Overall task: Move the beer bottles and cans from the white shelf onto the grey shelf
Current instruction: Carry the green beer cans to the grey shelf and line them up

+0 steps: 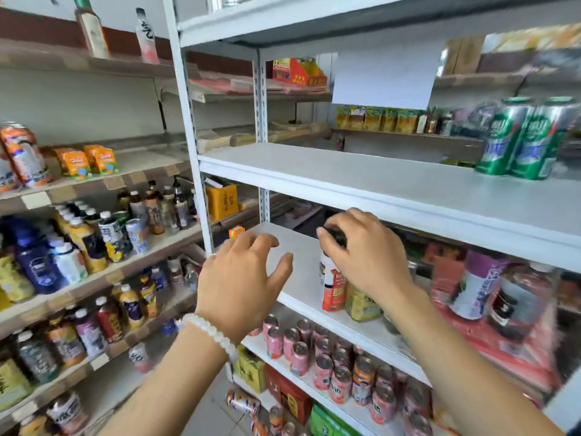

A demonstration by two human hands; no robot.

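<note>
Your right hand is curled down over the dark cap of an upright bottle with a red and white label, fingers wrapped round its top. That bottle stands near the front edge of the white shelf, on the board below the one carrying the green cans. Its long axis runs straight up, so the cap meets your palm and the body hangs clear below your fingers. A yellow-labelled pack sits just to the right of the bottle, touching or nearly so; I cannot tell which.

Your left hand hovers to the left of the bottle with fingers spread and relaxed, holding nothing, over a bare stretch of the same board. It has a bead bracelet at the wrist.

The grey shelf lies well to the left of the bottle, beyond the white upright post, already crowded with drinks on several boards. So the carry goes leftward past that post, and your left hand is the nearer one to the destination while your right has the load. The two green cans stand up and to the right of the bottle, well apart from either hand, closer to your right.
</note>
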